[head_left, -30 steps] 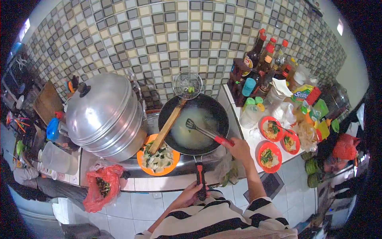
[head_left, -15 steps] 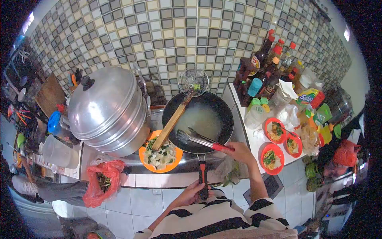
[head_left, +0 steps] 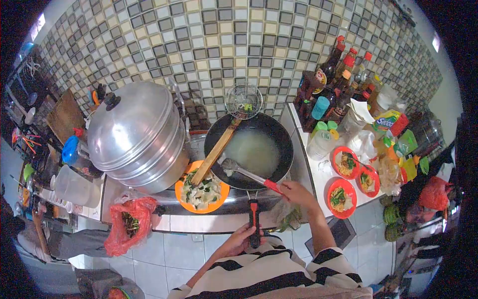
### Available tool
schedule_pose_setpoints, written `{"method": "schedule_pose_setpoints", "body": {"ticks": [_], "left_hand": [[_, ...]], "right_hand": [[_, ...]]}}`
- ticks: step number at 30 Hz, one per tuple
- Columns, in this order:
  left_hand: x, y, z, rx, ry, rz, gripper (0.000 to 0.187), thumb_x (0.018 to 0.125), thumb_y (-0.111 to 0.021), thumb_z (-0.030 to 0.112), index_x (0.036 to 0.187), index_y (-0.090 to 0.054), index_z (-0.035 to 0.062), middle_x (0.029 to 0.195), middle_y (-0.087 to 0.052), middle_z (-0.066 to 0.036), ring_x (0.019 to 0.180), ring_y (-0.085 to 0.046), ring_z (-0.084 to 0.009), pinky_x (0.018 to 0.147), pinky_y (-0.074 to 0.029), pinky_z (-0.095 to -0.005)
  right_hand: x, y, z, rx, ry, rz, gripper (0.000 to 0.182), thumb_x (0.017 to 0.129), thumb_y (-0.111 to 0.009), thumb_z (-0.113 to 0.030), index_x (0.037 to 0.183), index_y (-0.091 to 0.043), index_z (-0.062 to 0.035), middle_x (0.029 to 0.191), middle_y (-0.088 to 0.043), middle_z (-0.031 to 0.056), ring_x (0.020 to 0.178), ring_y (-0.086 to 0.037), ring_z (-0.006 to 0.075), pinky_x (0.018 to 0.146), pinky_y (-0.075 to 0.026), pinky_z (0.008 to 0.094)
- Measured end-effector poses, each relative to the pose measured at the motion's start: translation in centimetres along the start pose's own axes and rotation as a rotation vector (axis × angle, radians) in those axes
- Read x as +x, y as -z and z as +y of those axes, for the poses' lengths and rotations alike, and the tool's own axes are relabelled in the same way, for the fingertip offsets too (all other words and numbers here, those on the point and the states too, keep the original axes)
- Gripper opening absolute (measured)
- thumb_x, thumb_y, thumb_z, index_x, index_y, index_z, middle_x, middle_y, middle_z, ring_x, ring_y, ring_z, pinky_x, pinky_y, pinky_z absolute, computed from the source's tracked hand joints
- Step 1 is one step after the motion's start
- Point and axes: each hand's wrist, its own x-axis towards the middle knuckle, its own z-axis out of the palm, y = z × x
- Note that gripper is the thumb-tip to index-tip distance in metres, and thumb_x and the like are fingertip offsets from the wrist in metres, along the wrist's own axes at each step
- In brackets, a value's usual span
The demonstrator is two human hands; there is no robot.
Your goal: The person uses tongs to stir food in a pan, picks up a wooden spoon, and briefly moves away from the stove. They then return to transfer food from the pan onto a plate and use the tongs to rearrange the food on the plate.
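Note:
My left hand (head_left: 241, 241) is closed on the black and red handle of the wok (head_left: 279, 129), which holds cloudy liquid. In my right hand (head_left: 298, 194) is the red handle of a metal ladle (head_left: 254, 176); its bowl rests over the wok's left side, with something pale at it. A strainer (head_left: 243, 101) lies across the wok's far rim, green bits in its mesh. Its wooden handle (head_left: 217, 153) slants down onto an orange plate (head_left: 202, 209) of white pieces and greens.
A big lidded steamer (head_left: 134, 134) stands left of the wok. A red plastic bag (head_left: 133, 226) hangs at the counter's front. Several sauce bottles (head_left: 332, 67) and three red plates of noodles (head_left: 340, 198) are on the right. At far left a person (head_left: 74, 241) is partly visible.
The ladle has turned and its bowl has moved to the wok's left side. My right hand has shifted slightly. My left hand stays on the wok handle.

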Motion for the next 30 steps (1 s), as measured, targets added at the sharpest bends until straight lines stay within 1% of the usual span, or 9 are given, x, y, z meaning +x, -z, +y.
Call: {"method": "schedule_pose_setpoints", "body": {"ticks": [2, 5, 11, 13, 17, 20, 26, 28, 30], "left_hand": [[0.0, -0.1, 0.0, 0.001, 0.001, 0.007, 0.033, 0.090, -0.045, 0.027, 0.112, -0.037, 0.0047, 0.099, -0.051, -0.008, 0.095, -0.056, -0.0257, 0.082, -0.047, -0.0341], [0.0, -0.3, 0.1, -0.057, -0.008, 0.010, 0.030, 0.090, -0.044, 0.021, 0.112, -0.038, 0.0014, 0.098, -0.052, -0.009, 0.094, -0.057, -0.0265, 0.084, -0.047, -0.0345], [-0.2, -0.4, 0.1, -0.021, -0.013, 0.001, 0.029, 0.091, -0.043, 0.021, 0.111, -0.039, 0.0013, 0.099, -0.052, -0.010, 0.094, -0.057, -0.0255, 0.085, -0.047, -0.0345], [-0.3, -0.8, 0.3, -0.020, -0.023, 0.007, 0.027, 0.091, -0.042, 0.022, 0.109, -0.039, 0.0015, 0.099, -0.052, -0.009, 0.094, -0.057, -0.0252, 0.085, -0.047, -0.0346], [-0.3, -0.8, 0.3, -0.011, -0.006, 0.017, 0.026, 0.092, -0.041, 0.023, 0.108, -0.040, 0.0021, 0.098, -0.052, -0.009, 0.094, -0.057, -0.0250, 0.084, -0.047, -0.0346], [0.0, -0.4, 0.0, -0.019, -0.023, 0.002, 0.031, 0.090, -0.045, 0.023, 0.113, -0.039, 0.0033, 0.096, -0.051, -0.008, 0.092, -0.056, -0.0261, 0.084, -0.046, -0.0372], [0.1, -0.1, -0.2, -0.030, -0.038, -0.029, 0.027, 0.091, -0.042, 0.022, 0.110, -0.040, 0.0023, 0.098, -0.052, -0.009, 0.091, -0.058, -0.0243, 0.082, -0.048, -0.0337], [0.0, -0.1, -0.1, -0.006, -0.028, -0.021, 0.028, 0.091, -0.043, 0.022, 0.110, -0.040, 0.0025, 0.097, -0.052, -0.009, 0.091, -0.058, -0.0242, 0.081, -0.048, -0.0332], [0.1, -0.1, -0.1, -0.011, -0.032, -0.028, 0.028, 0.091, -0.043, 0.022, 0.111, -0.039, 0.0024, 0.098, -0.052, -0.009, 0.092, -0.057, -0.0245, 0.081, -0.048, -0.0334]], "right_hand": [[-0.2, 0.2, 0.4, 0.066, -0.060, -0.072, 0.045, 0.084, -0.044, -0.046, 0.079, -0.059, -0.0037, 0.062, -0.057, 0.0076, 0.056, -0.056, 0.0202, 0.053, -0.043, 0.0327], [-0.3, 0.2, 0.8, 0.079, -0.073, -0.073, 0.045, 0.085, -0.044, -0.045, 0.075, -0.058, -0.0041, 0.058, -0.053, 0.0039, 0.053, -0.052, 0.0148, 0.050, -0.040, 0.0298], [-1.4, 0.4, 0.7, 0.059, -0.047, -0.063, 0.042, 0.085, -0.045, -0.043, 0.076, -0.059, -0.0046, 0.058, -0.055, 0.0059, 0.053, -0.054, 0.0170, 0.051, -0.041, 0.0313], [-1.2, -0.2, 1.6, -0.061, 0.016, -0.019, 0.038, 0.085, -0.046, -0.041, 0.079, -0.058, -0.0048, 0.060, -0.056, 0.0081, 0.055, -0.056, 0.0192, 0.052, -0.042, 0.0328], [-2.1, -0.3, 1.3, 0.006, 0.029, 0.006, 0.035, 0.085, -0.047, -0.037, 0.080, -0.058, -0.0049, 0.061, -0.056, 0.0097, 0.055, -0.057, 0.0217, 0.053, -0.043, 0.0345], [-2.6, -0.2, 1.2, -0.035, 0.160, 0.073, 0.036, 0.086, -0.047, -0.037, 0.079, -0.057, -0.0039, 0.058, -0.055, 0.0080, 0.052, -0.055, 0.0197, 0.051, -0.042, 0.0330], [-3.0, -0.3, 1.2, 0.112, -0.024, -0.075, 0.036, 0.087, -0.047, -0.036, 0.078, -0.056, -0.0024, 0.059, -0.051, 0.0051, 0.054, -0.051, 0.0127, 0.049, -0.041, 0.0283], [-3.2, -0.8, 1.5, 0.336, -0.047, -0.062, 0.034, 0.087, -0.048, -0.037, 0.072, -0.054, -0.0063, 0.055, -0.046, -0.0030, 0.046, -0.041, 0.0055, 0.041, -0.030, 0.0205], [-3.3, -1.0, 2.0, 0.426, -0.056, -0.068, 0.034, 0.087, -0.049, -0.037, 0.073, -0.054, -0.0066, 0.056, -0.046, -0.0034, 0.046, -0.040, 0.0051, 0.041, -0.029, 0.0200]]}}
